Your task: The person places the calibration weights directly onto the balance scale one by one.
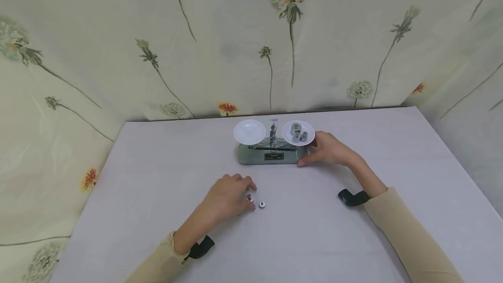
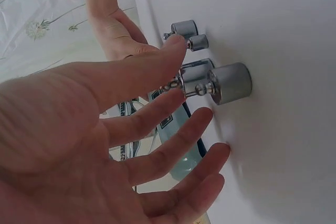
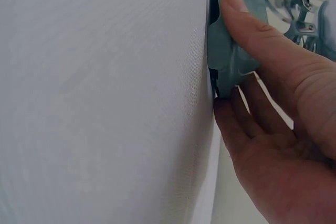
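Note:
A balance scale point(image 1: 255, 155) with a green base and two white pans stands toward the back of the table. Gripping the right end of its base is my right hand point(image 1: 330, 148), with the thumb point(image 3: 252, 24) on the front side and the fingers behind. Metal weights point(image 1: 296, 129) sit on the right pan point(image 1: 288, 138); the left pan point(image 1: 249, 132) holds nothing. My left hand point(image 1: 228, 195) hovers low around a knobbed metal weight point(image 1: 249, 198), thumb and fingers apart. Several weights, one of them a larger-looking weight point(image 2: 233, 83), appear beyond its fingertips in the left wrist view.
A smaller metal weight point(image 1: 262, 204) stands on the white tabletop point(image 1: 306, 239) just right of the left hand. A cloth point(image 1: 228, 47) printed with dandelions hangs behind the table. Black straps with camera mounts point(image 1: 353, 198) are on both wrists.

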`<state>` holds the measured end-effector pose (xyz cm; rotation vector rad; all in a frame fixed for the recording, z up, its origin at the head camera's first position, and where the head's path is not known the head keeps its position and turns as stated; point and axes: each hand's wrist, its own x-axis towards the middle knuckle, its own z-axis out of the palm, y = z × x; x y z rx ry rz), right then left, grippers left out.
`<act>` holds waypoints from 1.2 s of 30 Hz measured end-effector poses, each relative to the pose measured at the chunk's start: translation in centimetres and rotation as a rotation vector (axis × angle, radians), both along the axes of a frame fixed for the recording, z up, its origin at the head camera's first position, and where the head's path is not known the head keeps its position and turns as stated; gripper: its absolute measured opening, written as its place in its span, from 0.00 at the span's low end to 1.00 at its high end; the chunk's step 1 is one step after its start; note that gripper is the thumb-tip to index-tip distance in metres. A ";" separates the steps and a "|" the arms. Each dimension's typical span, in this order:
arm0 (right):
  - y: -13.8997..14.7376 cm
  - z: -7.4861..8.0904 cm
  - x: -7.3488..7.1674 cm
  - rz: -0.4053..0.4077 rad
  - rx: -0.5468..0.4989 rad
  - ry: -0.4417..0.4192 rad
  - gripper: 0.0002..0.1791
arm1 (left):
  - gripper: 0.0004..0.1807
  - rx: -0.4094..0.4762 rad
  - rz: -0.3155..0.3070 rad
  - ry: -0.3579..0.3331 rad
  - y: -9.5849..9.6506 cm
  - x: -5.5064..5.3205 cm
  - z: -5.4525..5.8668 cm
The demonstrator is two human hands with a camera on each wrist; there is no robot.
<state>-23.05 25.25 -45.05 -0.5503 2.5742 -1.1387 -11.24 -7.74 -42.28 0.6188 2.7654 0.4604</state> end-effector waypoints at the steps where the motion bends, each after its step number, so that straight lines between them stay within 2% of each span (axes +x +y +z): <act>1: 0.0 0.0 0.0 0.001 0.000 0.003 0.47 | 0.19 0.000 -0.007 0.008 0.0 0.0 0.0; 10: 0.0 -0.2 0.0 0.003 0.002 0.018 0.46 | 0.18 0.006 -0.029 0.057 0.3 0.6 -0.2; 20: 0.0 -0.3 0.0 0.005 0.013 0.031 0.48 | 0.16 -0.033 -0.060 0.118 0.6 1.0 -0.4; 27: 0.1 -0.5 -0.1 0.006 0.015 0.024 0.49 | 0.13 -0.050 -0.052 0.153 0.8 1.2 -0.3; 36: 0.0 -0.3 -0.1 -0.007 0.039 0.016 0.50 | 0.12 -0.073 -0.054 0.235 0.7 1.2 -0.5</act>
